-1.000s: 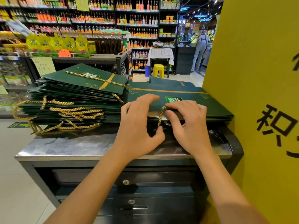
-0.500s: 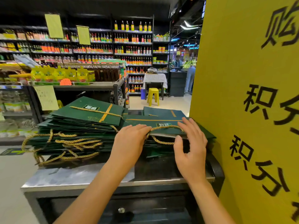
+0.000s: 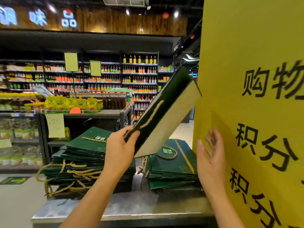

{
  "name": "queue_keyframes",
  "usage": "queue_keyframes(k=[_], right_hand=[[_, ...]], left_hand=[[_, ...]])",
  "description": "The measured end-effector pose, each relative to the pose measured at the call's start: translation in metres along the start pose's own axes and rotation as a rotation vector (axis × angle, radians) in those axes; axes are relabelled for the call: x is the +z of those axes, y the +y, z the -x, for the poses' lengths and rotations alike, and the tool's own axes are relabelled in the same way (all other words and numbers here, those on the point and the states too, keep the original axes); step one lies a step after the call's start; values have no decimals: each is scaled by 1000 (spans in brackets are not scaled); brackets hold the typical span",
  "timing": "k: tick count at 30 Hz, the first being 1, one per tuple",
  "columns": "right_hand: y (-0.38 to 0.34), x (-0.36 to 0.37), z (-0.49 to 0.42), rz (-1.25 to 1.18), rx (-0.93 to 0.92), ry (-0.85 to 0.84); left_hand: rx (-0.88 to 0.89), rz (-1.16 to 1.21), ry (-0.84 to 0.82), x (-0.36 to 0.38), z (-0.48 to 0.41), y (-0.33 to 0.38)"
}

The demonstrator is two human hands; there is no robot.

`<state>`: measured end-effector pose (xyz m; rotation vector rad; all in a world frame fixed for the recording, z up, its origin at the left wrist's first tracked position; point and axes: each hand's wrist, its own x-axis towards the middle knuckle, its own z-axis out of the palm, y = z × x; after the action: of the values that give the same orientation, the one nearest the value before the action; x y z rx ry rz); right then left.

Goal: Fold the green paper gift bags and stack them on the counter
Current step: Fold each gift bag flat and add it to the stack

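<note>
Okay, head view, the only one you've got. Your left hand (image 3: 120, 150) is pinching one green gift bag (image 3: 166, 111) by its near end, right by the gold rope handle (image 3: 152, 115). The bag is up in the air above the counter (image 3: 115, 209), tilted steeply with its pale side facing you. Your right hand (image 3: 210, 160) is open, fingers spread, holding nothing, just beside the yellow sign board (image 3: 246, 63).

What I'd worry about: you're holding a long flat bag by one end with one hand, so it could flop open or twist before you crease it. Its far top corner looks right up against the sign board, so it might catch there and bend. The left pile (image 3: 85, 155) looks fanned out, with its rope loops hanging past the counter's front-left edge. Snag one with your arm and I reckon the whole pile slides.

Versus half a second ago: back then both hands were down on the top bag of the right pile (image 3: 171, 171), at the counter's right end. Now that bag is lifted off and your right hand has let go.
</note>
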<state>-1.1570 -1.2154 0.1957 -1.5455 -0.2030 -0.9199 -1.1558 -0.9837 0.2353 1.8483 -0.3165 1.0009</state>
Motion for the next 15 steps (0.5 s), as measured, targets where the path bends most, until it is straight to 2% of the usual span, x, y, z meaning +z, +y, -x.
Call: queue_keyframes(k=[3, 7, 12, 15], right_hand=[[-2, 8, -8, -24, 102, -104], [3, 14, -8, -116, 253, -206], [0, 2, -5, -166, 366, -142], [9, -3, 0, -83, 415, -177]], left_hand=[[-184, 276, -30, -4, 1, 12], [-429, 521, -111, -4, 12, 14], [-557, 525, -237, -6, 30, -5], [-632, 563, -291, -4, 35, -10]])
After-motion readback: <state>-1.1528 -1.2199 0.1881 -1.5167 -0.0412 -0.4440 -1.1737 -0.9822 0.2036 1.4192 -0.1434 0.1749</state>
